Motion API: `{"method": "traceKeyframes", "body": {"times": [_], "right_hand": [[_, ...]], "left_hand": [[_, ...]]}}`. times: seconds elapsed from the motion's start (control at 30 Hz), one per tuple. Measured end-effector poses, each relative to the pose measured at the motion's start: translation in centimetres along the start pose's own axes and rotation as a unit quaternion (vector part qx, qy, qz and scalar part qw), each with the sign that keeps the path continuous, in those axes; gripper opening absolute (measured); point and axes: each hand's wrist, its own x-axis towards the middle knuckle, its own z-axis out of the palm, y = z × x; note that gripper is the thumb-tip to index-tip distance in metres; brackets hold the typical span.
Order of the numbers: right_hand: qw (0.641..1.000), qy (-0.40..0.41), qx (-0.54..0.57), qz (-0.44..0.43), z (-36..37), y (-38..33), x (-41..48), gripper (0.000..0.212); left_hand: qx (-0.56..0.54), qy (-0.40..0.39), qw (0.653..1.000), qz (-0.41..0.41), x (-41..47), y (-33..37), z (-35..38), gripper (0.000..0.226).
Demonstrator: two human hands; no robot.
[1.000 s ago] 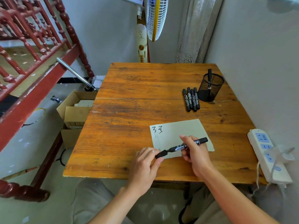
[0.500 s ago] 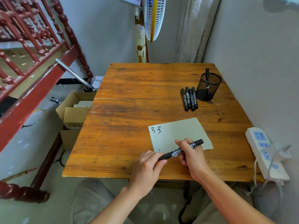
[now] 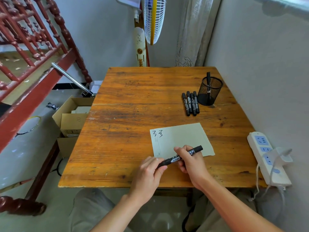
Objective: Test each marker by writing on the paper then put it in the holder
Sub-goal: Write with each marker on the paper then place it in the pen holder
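Observation:
A black marker point(image 3: 175, 159) lies across both hands near the table's front edge. My right hand point(image 3: 192, 162) grips its barrel, and my left hand point(image 3: 148, 171) pinches the cap end. Just behind them lies a pale sheet of paper point(image 3: 182, 136) with two "3" marks at its top left. Several more black markers point(image 3: 191, 103) lie side by side at the back right. Next to them stands a black mesh holder point(image 3: 209, 91) with one marker upright in it.
The wooden table point(image 3: 133, 124) stands against the right wall. A white power strip point(image 3: 267, 158) with a plugged cable lies along its right edge. Cardboard boxes point(image 3: 71, 118) sit on the floor to the left, and a fan point(image 3: 153, 19) stands behind the table.
My left hand has closed over the marker's cap end, which now sits hidden between its fingers. Both hands stay in about the same place over the paper's front edge.

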Motion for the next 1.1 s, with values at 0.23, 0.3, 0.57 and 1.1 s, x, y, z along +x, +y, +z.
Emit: {"method": "traceKeyframes", "body": {"times": [0.23,0.3,0.57,1.1], "right_hand": [[0.997,0.057,0.056,-0.02,-4.5,-3.7,2.3,0.011],[0.994,0.078,0.063,-0.03,-5.7,-5.5,3.8,0.012],[0.951,0.26,-0.01,-0.167,-8.9,-12.1,12.1,0.012],[0.881,0.308,-0.345,-0.102,-12.2,-12.1,24.0,0.034]], "left_hand": [[0.182,-0.015,0.983,-0.02,1.4,-0.3,1.2,0.043],[0.199,-0.014,0.98,-0.023,2.1,-0.2,1.7,0.039],[0.258,-0.036,0.965,-0.029,3.1,0.6,2.9,0.027],[0.241,-0.05,0.967,-0.06,2.9,0.9,2.8,0.034]]}}
